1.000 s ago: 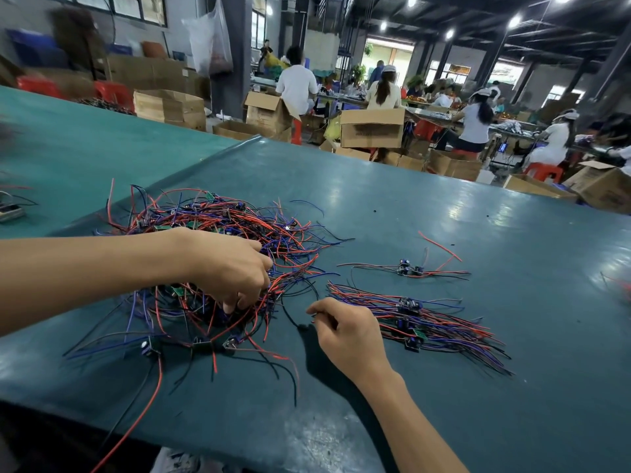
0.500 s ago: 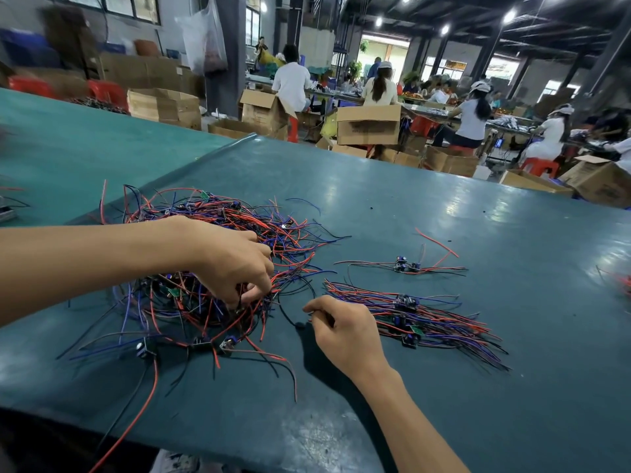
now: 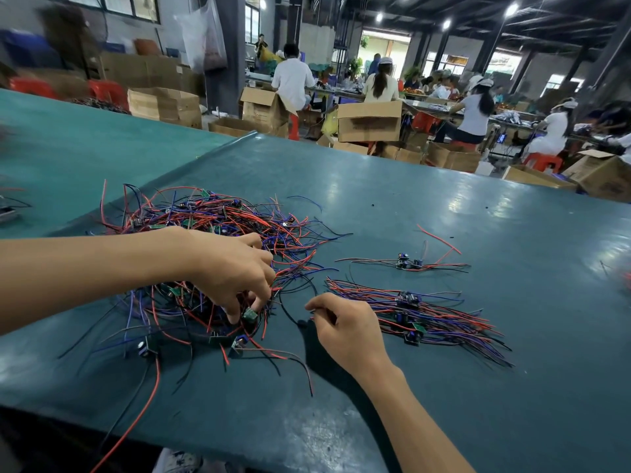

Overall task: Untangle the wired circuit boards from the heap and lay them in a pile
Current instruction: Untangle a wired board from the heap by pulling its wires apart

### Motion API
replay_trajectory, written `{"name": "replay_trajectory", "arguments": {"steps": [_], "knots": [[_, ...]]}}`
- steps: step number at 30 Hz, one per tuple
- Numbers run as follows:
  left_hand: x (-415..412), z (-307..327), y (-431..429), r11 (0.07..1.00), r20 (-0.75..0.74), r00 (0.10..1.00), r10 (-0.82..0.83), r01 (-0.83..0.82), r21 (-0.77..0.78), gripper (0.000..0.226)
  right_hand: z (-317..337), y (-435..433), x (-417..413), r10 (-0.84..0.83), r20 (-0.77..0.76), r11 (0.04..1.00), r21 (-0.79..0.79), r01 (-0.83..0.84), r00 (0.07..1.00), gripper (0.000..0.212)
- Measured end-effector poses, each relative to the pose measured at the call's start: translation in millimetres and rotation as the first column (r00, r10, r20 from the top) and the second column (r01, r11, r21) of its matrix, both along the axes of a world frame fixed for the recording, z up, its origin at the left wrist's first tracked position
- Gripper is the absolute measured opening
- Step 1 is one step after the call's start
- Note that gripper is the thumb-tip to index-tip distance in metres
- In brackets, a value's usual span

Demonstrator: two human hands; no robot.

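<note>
In the heap (image 3: 211,227), the left grip (image 3: 232,268) is pinching a board (image 3: 250,314); the pile (image 3: 426,315) is lying rightward, beside the right grip (image 3: 345,327), pinching a wire (image 3: 288,314).

We've got the heap (image 3: 211,233) on the table (image 3: 444,206) at approx. 10 o'clock from our right hand (image 3: 345,329), w/ our left hand (image 3: 232,271) on its near side. Pile (image 3: 430,319) at 3 o'clock, just beside the right hand. Lone board (image 3: 408,263) at 1 o'clock, behind the pile, apart. Cartons (image 3: 368,124) at 12, beyond the table's far edge.
</note>
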State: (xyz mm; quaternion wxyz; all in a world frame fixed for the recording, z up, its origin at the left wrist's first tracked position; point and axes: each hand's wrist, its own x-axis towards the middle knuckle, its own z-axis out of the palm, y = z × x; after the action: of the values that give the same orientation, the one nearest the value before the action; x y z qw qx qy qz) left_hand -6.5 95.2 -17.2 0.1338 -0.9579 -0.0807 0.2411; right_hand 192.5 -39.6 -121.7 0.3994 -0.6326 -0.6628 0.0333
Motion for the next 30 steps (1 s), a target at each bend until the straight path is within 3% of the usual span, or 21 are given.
{"name": "replay_trajectory", "arguments": {"steps": [5,8,11,15,18,21,22,24,26,27,30], "knots": [[-5,-6,-6,0.996,0.101,0.995,0.026,-0.018,-0.085,0.033,1,-1,1,0.013,0.013,1.0,0.01,-0.013,1.0,0.019],[-2,-8,-7,0.999,0.084,0.996,0.014,-0.01,-0.043,0.042,1,-1,1,0.014,0.013,1.0,0.015,-0.015,1.0,0.019],[-1,-9,-8,0.999,0.046,0.998,-0.048,0.047,0.027,0.034,0,0,2,0.01,0.014,1.0,0.011,-0.01,1.0,0.019],[1,2,-5,0.999,0.151,0.988,-0.04,0.034,0.038,0.031,0,1,3,0.017,0.003,1.0,0.012,-0.017,1.0,0.018],[3,24,1,0.974,0.398,0.904,0.157,-0.075,-0.214,0.019,1,0,2,0.006,0.004,0.999,0.047,-0.006,1.0,0.019],[7,42,6,0.831,0.665,0.6,0.445,0.0,-0.557,0.023,1,1,3,-0.004,0.01,0.999,0.046,0.004,1.0,0.022],[10,45,6,0.758,0.668,0.508,0.544,0.045,-0.651,0.027,1,1,3,0.0,0.005,0.999,0.039,0.0,1.0,0.022],[19,43,3,0.521,0.558,0.374,0.741,0.206,-0.829,0.032,0,1,4,0.006,-0.018,0.999,0.05,-0.005,1.0,0.022],[29,35,-3,0.255,0.386,0.311,0.869,0.388,-0.886,0.035,-4,3,6,0.002,-0.052,0.997,0.078,0.002,0.999,0.021],[33,30,-6,0.164,0.319,0.292,0.902,0.453,-0.877,0.036,-6,4,7,-0.005,-0.073,0.996,0.088,0.011,0.997,0.022],[46,10,-13,-0.014,0.168,0.265,0.949,0.571,-0.821,0.032,-10,6,8,-0.008,-0.156,0.995,0.093,0.022,0.988,0.021]]}}
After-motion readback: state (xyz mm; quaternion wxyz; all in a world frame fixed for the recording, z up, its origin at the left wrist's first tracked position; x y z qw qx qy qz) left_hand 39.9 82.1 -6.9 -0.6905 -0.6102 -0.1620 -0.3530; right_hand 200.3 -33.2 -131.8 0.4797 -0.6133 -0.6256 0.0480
